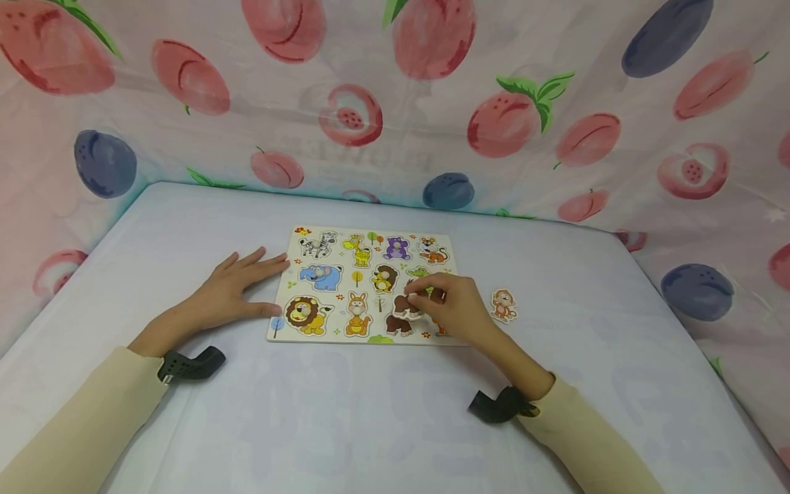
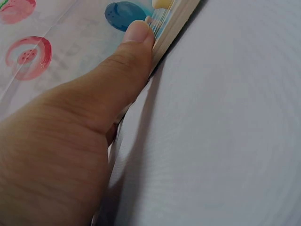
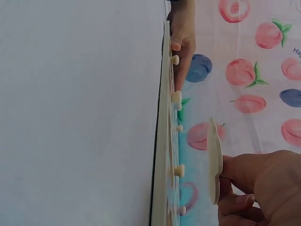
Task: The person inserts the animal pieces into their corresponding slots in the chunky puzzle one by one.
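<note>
A wooden animal puzzle board point(image 1: 338, 317) lies flat on the table. Thumb and fingers of my right hand point(image 1: 453, 302) pinch a dark brown animal puzzle piece point(image 1: 406, 307), probably a gorilla. In the right wrist view this piece point(image 3: 215, 162) is held above the board, its flat side facing it. Below it in the head view shows a matching brown picture point(image 1: 400, 325) on the board. My left hand point(image 1: 231, 288) rests at the board's left edge with fingers spread; in the left wrist view its thumb point(image 2: 134, 56) touches the edge. My right hand hides part of the board's right side.
A loose monkey piece point(image 1: 504, 305) lies on the table right of the board. Knobbed pieces sit in the board, among them a lion point(image 1: 302, 317), an elephant point(image 1: 321, 278) and a zebra point(image 1: 317, 244). A fruit-print cloth point(image 1: 395, 158) stands behind the white-covered table point(image 1: 345, 412).
</note>
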Motion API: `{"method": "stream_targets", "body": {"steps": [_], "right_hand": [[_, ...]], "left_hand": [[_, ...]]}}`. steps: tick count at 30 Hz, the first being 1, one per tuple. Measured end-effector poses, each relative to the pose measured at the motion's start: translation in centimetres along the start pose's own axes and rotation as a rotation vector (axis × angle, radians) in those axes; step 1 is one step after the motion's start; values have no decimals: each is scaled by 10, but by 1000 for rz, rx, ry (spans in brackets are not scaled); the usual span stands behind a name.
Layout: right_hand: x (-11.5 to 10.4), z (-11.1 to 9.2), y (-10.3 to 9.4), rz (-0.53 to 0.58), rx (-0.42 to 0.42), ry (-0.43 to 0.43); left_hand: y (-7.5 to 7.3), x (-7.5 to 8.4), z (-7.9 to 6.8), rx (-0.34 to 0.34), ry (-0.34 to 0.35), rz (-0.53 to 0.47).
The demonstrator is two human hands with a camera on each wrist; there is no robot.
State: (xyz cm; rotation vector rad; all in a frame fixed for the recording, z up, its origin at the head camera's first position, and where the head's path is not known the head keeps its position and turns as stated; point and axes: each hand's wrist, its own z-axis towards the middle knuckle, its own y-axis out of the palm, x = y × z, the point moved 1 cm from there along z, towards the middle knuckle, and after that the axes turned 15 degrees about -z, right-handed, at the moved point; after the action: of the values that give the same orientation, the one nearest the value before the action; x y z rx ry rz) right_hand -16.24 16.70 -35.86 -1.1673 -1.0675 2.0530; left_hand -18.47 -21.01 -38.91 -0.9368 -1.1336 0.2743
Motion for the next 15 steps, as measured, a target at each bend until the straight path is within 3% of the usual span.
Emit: {"method": "stream_targets", "body": {"steps": [15], "right_hand": [[-3,-8,16,12,4,25]], "left_hand": [[-1,1,0,-2,10,-12]]}}
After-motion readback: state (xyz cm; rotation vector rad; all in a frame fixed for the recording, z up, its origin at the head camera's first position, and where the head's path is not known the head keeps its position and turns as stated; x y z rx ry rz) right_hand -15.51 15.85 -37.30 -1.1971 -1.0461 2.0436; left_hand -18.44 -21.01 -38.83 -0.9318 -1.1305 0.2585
